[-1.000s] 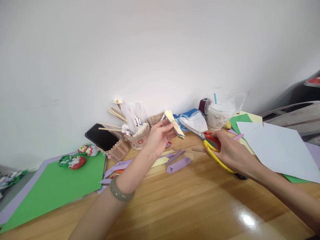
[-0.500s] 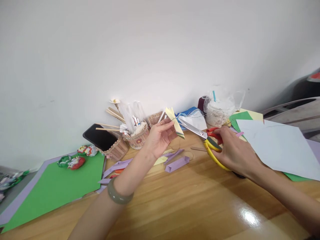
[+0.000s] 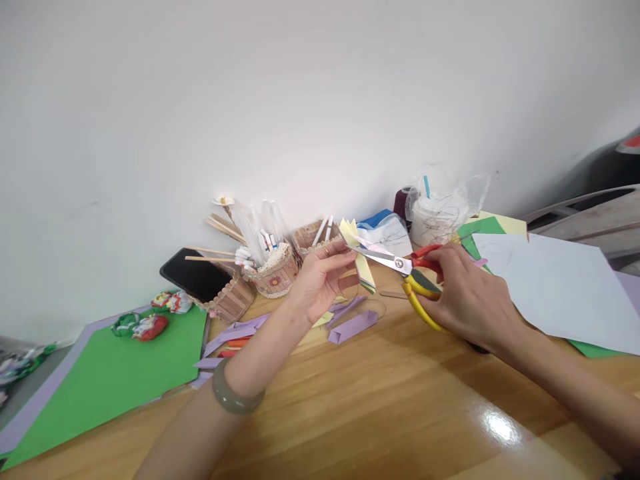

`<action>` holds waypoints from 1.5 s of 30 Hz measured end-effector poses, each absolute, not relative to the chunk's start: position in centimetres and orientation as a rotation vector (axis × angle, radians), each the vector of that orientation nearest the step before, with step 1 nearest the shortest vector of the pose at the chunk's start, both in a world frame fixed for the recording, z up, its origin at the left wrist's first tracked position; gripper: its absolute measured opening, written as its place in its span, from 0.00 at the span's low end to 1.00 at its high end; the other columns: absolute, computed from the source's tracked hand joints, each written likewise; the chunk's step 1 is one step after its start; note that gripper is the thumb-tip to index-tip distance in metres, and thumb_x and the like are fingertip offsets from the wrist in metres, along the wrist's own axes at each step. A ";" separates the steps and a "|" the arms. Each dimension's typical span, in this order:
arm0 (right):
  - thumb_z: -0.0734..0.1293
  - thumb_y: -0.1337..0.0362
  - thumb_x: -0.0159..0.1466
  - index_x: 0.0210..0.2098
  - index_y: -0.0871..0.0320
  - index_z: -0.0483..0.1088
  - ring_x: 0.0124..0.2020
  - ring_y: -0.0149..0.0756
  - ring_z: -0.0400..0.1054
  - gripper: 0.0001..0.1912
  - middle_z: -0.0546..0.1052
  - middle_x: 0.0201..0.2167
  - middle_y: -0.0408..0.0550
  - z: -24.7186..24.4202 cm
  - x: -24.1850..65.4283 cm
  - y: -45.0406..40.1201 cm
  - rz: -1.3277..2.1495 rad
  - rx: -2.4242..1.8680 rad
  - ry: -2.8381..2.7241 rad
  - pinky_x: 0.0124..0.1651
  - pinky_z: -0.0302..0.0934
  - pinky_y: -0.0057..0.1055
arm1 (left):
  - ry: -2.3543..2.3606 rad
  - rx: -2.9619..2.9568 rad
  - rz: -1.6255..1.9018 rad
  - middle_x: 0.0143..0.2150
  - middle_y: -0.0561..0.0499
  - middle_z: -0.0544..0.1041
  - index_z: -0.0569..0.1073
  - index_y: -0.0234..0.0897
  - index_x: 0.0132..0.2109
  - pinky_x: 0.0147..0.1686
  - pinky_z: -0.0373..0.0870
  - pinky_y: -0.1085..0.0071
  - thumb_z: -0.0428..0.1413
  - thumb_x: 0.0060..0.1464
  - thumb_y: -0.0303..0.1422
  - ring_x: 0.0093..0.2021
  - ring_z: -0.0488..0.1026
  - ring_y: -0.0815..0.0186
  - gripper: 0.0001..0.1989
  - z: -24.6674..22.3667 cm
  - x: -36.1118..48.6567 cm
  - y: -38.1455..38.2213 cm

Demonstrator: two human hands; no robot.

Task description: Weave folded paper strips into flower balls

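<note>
Between the thumb and fingers of my left hand (image 3: 325, 277) is a narrow pleated stack of folded paper (image 3: 365, 270), pale yellow with darker layers at its lower end. My right hand (image 3: 467, 293) grips scissors (image 3: 421, 288) with red and yellow handles. Their blades point left, slightly parted, and cross the middle of the folded paper close to my left fingertips. Whether they touch the paper I cannot tell. Below my left hand, folded purple paper pieces (image 3: 354, 327) lie on the wooden table (image 3: 350, 407).
Left of my hands stand a holder with a phone (image 3: 197, 277), a decorated basket of pens and cotton swabs (image 3: 275, 277) and green paper (image 3: 120, 373). White sheets (image 3: 565, 287) lie at right. A plastic-wrapped cup (image 3: 435, 217) stands by the wall.
The scissor blades have come together somewhat and now lie across the folded paper nearer my left fingertips. The paper has shifted slightly right and down.
</note>
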State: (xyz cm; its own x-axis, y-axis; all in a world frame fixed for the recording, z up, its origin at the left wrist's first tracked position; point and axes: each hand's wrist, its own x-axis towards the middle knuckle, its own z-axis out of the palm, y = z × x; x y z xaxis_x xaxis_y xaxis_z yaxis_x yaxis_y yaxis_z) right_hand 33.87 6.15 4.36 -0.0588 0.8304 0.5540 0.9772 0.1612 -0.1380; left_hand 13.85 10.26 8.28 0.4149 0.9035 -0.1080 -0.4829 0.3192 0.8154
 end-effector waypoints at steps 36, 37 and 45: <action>0.63 0.53 0.53 0.38 0.60 0.64 0.33 0.42 0.68 0.19 0.72 0.41 0.56 3.6 33.5 6.6 -0.716 -1.728 -1.801 0.22 0.48 0.29 | 0.680 0.862 1.045 0.31 0.53 0.75 0.75 0.32 0.33 0.28 0.70 0.74 0.60 0.40 0.20 0.29 0.72 0.71 0.10 8.4 13.8 9.8; 0.63 0.52 0.53 0.38 0.60 0.64 0.33 0.42 0.68 0.19 0.72 0.41 0.56 3.5 33.6 6.6 -0.722 -1.731 -1.801 0.22 0.47 0.29 | 0.682 0.863 1.044 0.30 0.53 0.75 0.75 0.32 0.34 0.28 0.70 0.74 0.60 0.40 0.20 0.29 0.72 0.71 0.10 8.3 13.7 9.8; 0.59 0.52 0.56 0.32 0.60 0.66 0.27 0.39 0.66 0.16 0.74 0.35 0.54 3.1 33.9 6.8 -0.732 -1.698 -1.891 0.21 0.43 0.29 | 0.661 0.835 1.027 0.30 0.52 0.75 0.74 0.32 0.33 0.29 0.70 0.74 0.59 0.42 0.20 0.29 0.73 0.71 0.08 8.0 13.9 10.0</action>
